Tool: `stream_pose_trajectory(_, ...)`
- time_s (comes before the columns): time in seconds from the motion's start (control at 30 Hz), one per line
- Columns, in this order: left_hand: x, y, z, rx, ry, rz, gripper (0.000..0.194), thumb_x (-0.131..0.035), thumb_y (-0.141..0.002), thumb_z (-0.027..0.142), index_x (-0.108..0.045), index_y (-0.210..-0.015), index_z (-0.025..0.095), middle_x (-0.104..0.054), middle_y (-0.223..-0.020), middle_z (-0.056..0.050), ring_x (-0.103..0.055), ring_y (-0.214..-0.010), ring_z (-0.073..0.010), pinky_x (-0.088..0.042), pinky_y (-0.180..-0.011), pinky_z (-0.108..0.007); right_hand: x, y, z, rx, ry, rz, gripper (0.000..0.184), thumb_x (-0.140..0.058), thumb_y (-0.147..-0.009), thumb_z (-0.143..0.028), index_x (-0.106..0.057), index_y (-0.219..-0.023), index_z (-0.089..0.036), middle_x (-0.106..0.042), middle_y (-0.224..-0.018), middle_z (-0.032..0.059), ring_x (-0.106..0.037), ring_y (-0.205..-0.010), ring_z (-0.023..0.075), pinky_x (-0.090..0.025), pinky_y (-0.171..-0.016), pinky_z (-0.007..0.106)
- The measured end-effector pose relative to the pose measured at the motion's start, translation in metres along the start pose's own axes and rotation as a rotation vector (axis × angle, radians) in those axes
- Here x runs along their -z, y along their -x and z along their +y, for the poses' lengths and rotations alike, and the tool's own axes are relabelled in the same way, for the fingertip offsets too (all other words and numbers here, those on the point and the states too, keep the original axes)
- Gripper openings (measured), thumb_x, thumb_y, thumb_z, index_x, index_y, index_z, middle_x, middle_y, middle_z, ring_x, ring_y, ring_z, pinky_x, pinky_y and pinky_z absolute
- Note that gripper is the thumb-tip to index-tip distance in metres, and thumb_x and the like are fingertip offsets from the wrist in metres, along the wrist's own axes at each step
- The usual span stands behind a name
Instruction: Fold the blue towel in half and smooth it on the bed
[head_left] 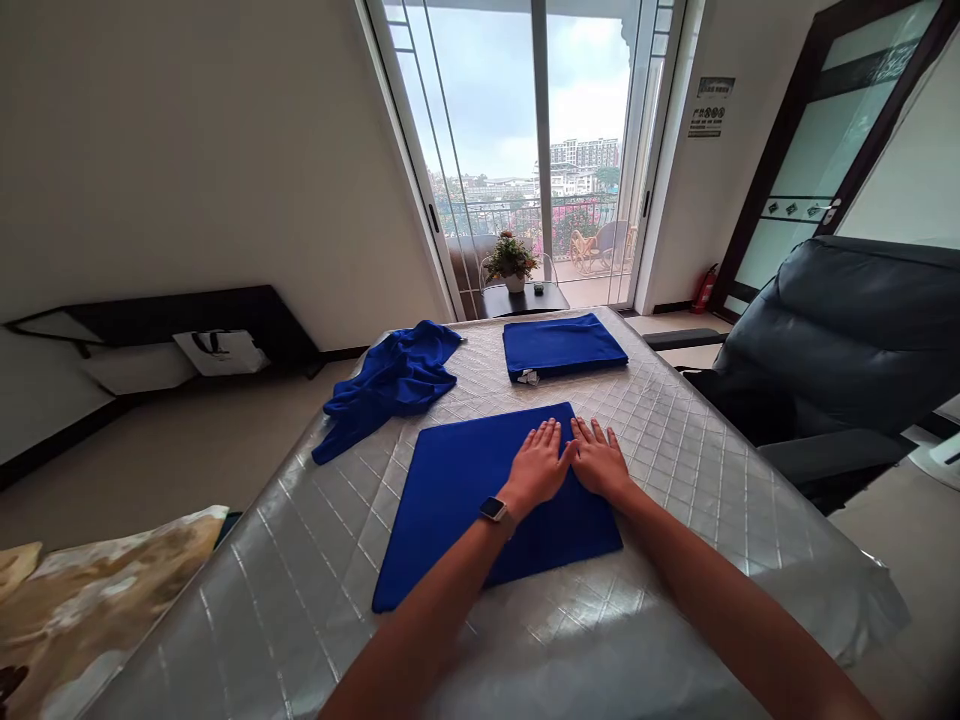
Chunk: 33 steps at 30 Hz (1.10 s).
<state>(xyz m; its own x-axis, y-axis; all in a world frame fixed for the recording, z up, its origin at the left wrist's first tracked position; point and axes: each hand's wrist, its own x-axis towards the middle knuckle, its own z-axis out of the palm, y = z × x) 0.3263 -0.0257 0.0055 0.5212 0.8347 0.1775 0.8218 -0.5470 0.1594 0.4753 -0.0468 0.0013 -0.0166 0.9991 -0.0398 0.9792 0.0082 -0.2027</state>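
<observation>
Quilted mattress (675,440), flat folded blue towel (465,500), both hands (536,468) pressing it

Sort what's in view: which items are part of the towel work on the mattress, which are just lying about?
In hand: flat blue towel, pressed under left hand and right hand; folded blue towel; crumpled blue towel; mattress as surface.

Lying about: potted plant, black chair, fire extinguisher, white bag.

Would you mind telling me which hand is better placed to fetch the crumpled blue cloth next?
Probably the left hand: it lies flat on the folded blue cloth on the side nearer the crumpled blue cloth; the right hand would have to cross over.
</observation>
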Motion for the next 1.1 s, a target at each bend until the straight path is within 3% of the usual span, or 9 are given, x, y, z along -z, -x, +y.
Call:
stream_pose_trajectory(0.1, -0.009, -0.001, 0.013, -0.008, 0.013, 0.002, 0.069, -0.013, -0.106, 0.051, -0.036, -0.158, 0.011, -0.037, -0.162, -0.016, -0.028, -0.154, -0.0254, -0.025, -0.126, -0.046, -0.001, 0.0, 0.001, 0.021, 0.026, -0.001, 0.064, -0.017, -0.105, -0.042, -0.016, -0.165, -0.02, -0.012, -0.171, -0.0011, -0.005, -0.158, 0.0251, -0.005, -0.126, 0.049)
stream_pose_trajectory(0.23, -0.003, 0.013, -0.007, 0.048, 0.003, -0.026, 0.074, -0.014, -0.105, 0.057, -0.035, -0.158, 0.01, -0.033, -0.164, -0.015, -0.025, -0.155, -0.0252, -0.022, -0.127, -0.046, 0.001, 0.0, 0.0, -0.008, -0.002, 0.002, 0.065, -0.015, -0.105, -0.044, -0.015, -0.165, -0.018, -0.016, -0.171, 0.0006, -0.007, -0.158, 0.0244, -0.003, -0.126, 0.048)
stream_pose_trajectory(0.33, 0.009, 0.035, -0.043, 0.135, -0.034, -0.06, 0.077, -0.014, -0.104, 0.06, -0.033, -0.159, 0.009, -0.029, -0.166, -0.014, -0.022, -0.156, -0.0246, -0.019, -0.128, -0.044, 0.0, -0.001, 0.0, -0.025, -0.024, -0.001, 0.066, -0.014, -0.105, -0.045, -0.014, -0.165, -0.018, -0.016, -0.17, 0.0002, -0.007, -0.158, 0.0237, -0.002, -0.126, 0.048)
stream_pose_trajectory(0.53, 0.028, 0.096, -0.142, 0.323, -0.12, -0.041, 0.078, -0.015, -0.104, 0.06, -0.031, -0.159, 0.007, -0.028, -0.166, -0.018, -0.023, -0.155, -0.0271, -0.019, -0.127, -0.048, -0.006, -0.003, 0.002, -0.033, -0.011, 0.003, 0.066, -0.014, -0.105, -0.045, -0.015, -0.165, -0.019, -0.015, -0.17, -0.0029, -0.008, -0.158, 0.0229, -0.003, -0.127, 0.048)
stream_pose_trajectory(0.67, 0.032, 0.123, -0.179, 0.389, -0.086, -0.024, 0.08, -0.013, -0.104, 0.06, -0.029, -0.159, 0.005, -0.026, -0.167, -0.019, -0.022, -0.156, -0.0268, -0.02, -0.127, -0.046, -0.007, -0.003, 0.002, -0.035, 0.013, -0.001, 0.065, -0.014, -0.105, -0.044, -0.015, -0.165, -0.02, -0.015, -0.17, -0.0034, -0.008, -0.158, 0.0226, -0.005, -0.127, 0.049)
stream_pose_trajectory(1.1, 0.03, 0.125, -0.173, 0.408, -0.051, 0.06, 0.088, -0.015, -0.101, 0.068, -0.032, -0.157, 0.002, -0.03, -0.165, -0.021, -0.027, -0.154, -0.03, -0.022, -0.127, -0.046, -0.009, -0.002, 0.003, -0.042, 0.102, 0.017, 0.063, -0.014, -0.105, -0.043, -0.014, -0.165, -0.023, -0.018, -0.17, -0.0017, -0.011, -0.157, 0.0213, -0.009, -0.126, 0.046)
